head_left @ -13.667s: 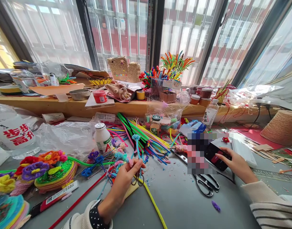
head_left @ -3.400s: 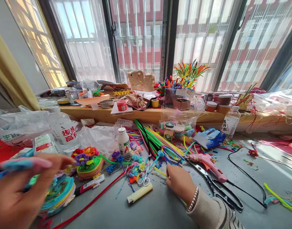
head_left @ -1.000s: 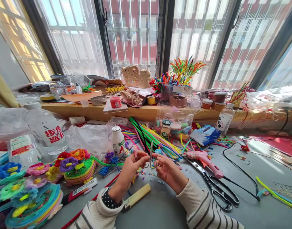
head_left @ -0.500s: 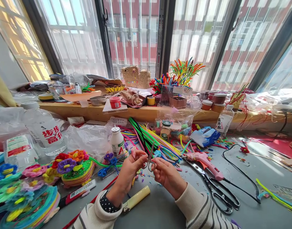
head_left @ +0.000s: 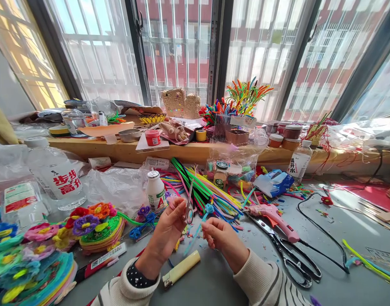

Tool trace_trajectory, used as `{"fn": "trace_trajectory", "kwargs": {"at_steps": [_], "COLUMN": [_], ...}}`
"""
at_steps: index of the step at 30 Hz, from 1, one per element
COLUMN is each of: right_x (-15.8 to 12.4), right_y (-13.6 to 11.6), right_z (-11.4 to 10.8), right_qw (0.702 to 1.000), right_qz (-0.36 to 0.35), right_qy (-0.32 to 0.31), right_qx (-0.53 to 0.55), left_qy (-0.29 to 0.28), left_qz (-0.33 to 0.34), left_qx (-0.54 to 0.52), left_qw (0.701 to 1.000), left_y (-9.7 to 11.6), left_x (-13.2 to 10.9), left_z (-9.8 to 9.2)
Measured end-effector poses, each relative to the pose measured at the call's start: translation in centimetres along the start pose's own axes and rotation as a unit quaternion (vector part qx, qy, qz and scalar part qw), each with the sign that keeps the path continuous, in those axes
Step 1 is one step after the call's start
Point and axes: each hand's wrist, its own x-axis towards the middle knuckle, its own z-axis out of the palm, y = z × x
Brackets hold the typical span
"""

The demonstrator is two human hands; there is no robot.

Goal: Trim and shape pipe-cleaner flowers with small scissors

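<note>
"What takes up the most room?"
"The windows (head_left: pixel 178 51), with pale bars behind the glass. Then comes the gray bench (head_left: pixel 215 278), with a wooden ledge (head_left: pixel 188 148) along its far side."

"And on the bench?"
"A big water bottle (head_left: pixel 57 180) stands at the left. A loose bundle of pipe cleaners (head_left: pixel 204 187), green, yellow, pink and blue, lies in the middle, beyond the hands."

"Next size down?"
"Large scissors (head_left: pixel 274 235) at the right, black handles toward the near edge, with a pink glue gun (head_left: pixel 279 221) just beside them."

"How are the hands?"
"Both are raised over the bench, near each other but apart. The left hand (head_left: pixel 166 231) is closed, and the right hand (head_left: pixel 225 242) has its fingers curled in a pinch."

"Anything below them?"
"A cream lighter (head_left: pixel 182 269) lies slantwise on the bench, between the two wrists."

"So what is the left one gripping?"
"Small scissors (head_left: pixel 189 203), upright at its fingertips, blades pointing up toward the bundle."

"And the right?"
"A thin blue pipe cleaner (head_left: pixel 197 233), slanting down to the left from the fingertips. It's blurred, so I can't tell exactly where it ends."
</note>
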Motion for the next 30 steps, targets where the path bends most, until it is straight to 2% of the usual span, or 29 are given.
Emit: {"fn": "trace_trajectory", "kwargs": {"at_steps": [3, 7, 11, 17, 20, 22, 24, 27, 29, 30], "right_x": [-0.2, -0.5, -0.5, -0.5, -0.5, -0.4, -0.4, -0.3, -0.3, -0.3], "right_y": [-0.2, -0.5, -0.5, -0.6, -0.8, -0.9, -0.8, -0.7, -0.6, -0.6], "right_z": [-0.1, 0.5, 1.0, 1.1, 0.7, 0.1, -0.6, -1.8, -2.4, -2.6], "right_qw": [1.000, 0.998, 0.997, 0.996, 0.996, 0.996, 0.995, 0.995, 0.996, 0.995], "right_qz": [-0.014, -0.056, -0.046, -0.028, -0.027, -0.025, -0.023, -0.024, -0.037, -0.049], "right_qy": [0.016, -0.014, 0.005, 0.001, 0.026, 0.043, 0.055, 0.066, 0.071, 0.074], "right_qx": [0.009, 0.037, 0.062, 0.086, 0.085, 0.080, 0.077, 0.067, 0.050, 0.039], "left_qy": [-0.008, -0.034, -0.004, 0.015, 0.016, 0.018, 0.016, -0.005, -0.006, -0.003], "left_qz": [-0.008, -0.025, -0.006, 0.026, 0.059, 0.094, 0.120, 0.120, 0.116, 0.115], "left_qx": [0.017, 0.100, 0.204, 0.271, 0.340, 0.423, 0.531, 0.671, 0.726, 0.742], "left_qw": [1.000, 0.994, 0.979, 0.962, 0.938, 0.901, 0.839, 0.732, 0.678, 0.660], "left_y": [-0.3, -1.3, -1.8, -1.7, -1.7, -1.9, -2.4, -3.1, -3.5, -3.6], "left_x": [0.0, -0.1, -0.2, -0.1, 0.1, 0.3, 0.4, 0.5, 0.5, 0.5], "left_z": [0.0, 0.2, 0.4, 0.6, 0.3, 0.0, -0.4, -0.6, -0.5, -0.4]}}
